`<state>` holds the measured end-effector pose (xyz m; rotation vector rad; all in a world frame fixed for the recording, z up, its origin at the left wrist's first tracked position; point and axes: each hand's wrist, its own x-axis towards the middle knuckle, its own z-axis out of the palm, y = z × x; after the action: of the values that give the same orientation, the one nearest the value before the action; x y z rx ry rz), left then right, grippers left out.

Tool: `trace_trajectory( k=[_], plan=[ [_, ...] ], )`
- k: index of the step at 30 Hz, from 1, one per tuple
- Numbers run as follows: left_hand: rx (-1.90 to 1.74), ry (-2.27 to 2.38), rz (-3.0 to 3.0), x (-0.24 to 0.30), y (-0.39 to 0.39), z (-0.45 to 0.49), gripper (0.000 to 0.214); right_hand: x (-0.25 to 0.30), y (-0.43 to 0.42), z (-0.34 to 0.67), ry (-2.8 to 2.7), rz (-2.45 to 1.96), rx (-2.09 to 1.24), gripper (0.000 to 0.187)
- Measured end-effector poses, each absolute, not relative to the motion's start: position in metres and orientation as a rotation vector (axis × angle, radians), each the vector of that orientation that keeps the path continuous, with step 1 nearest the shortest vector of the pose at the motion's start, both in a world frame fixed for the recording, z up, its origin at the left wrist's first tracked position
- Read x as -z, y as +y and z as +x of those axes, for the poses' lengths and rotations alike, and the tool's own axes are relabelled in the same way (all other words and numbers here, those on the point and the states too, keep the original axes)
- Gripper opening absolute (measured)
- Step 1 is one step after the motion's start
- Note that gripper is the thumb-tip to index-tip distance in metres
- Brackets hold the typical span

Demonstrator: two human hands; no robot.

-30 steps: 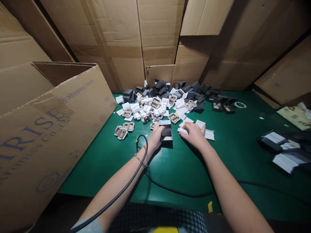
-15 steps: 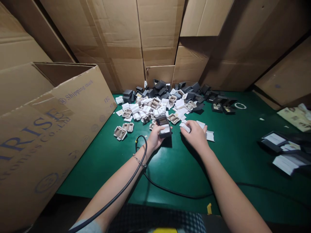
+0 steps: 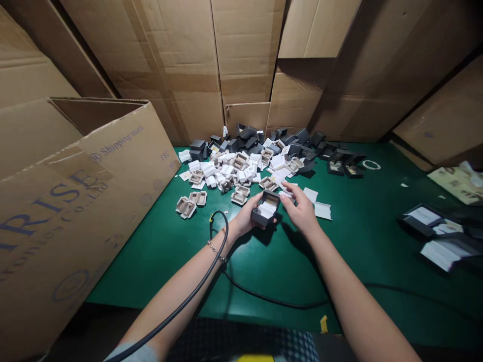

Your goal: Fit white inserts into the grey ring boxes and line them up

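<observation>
the open black box (image 3: 266, 208) was over the worktop (image 3: 354, 241), its lid up and white lining showing. the left hand (image 3: 248, 219) was clamped around it; the right hand (image 3: 302, 212) was at its right edge, and whether those fingers pinched anything i could not tell. just beyond the box, white inserts (image 3: 241, 168) crowded close, with black boxes (image 3: 247, 132) behind them. green surface stretched right of the box toward open boxes (image 3: 419, 219) well apart, and nearer than the box to the front edge, crossed by a cable (image 3: 277, 302). a carton (image 3: 79, 216) bounded the space left of the box.
</observation>
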<state>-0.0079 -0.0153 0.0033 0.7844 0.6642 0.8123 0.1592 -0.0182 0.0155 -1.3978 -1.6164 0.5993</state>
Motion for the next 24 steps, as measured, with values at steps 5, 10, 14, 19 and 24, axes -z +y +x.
trace_trajectory(
  k=[5,10,14,19,24],
  plan=[
    [-0.794,0.620,0.792,-0.002,-0.016,-0.008,0.075,-0.015,-0.023,0.147,-1.548,-1.300,-1.013,0.041],
    [-0.775,0.629,0.718,-0.002,-0.012,-0.013,0.084,-0.015,-0.022,0.145,-1.387,-1.313,-1.239,0.038],
    [-0.913,0.657,0.594,-0.007,-0.010,-0.014,0.075,-0.014,-0.018,0.146,-1.153,-1.281,-1.319,0.047],
    [-1.027,0.654,0.550,-0.009,-0.010,-0.014,0.046,-0.009,-0.015,0.144,-1.055,-1.222,-1.177,0.055],
    [-1.102,0.773,0.731,-0.003,-0.012,-0.009,0.033,-0.010,-0.021,0.140,-1.265,-1.187,-1.278,0.045]
  ],
)
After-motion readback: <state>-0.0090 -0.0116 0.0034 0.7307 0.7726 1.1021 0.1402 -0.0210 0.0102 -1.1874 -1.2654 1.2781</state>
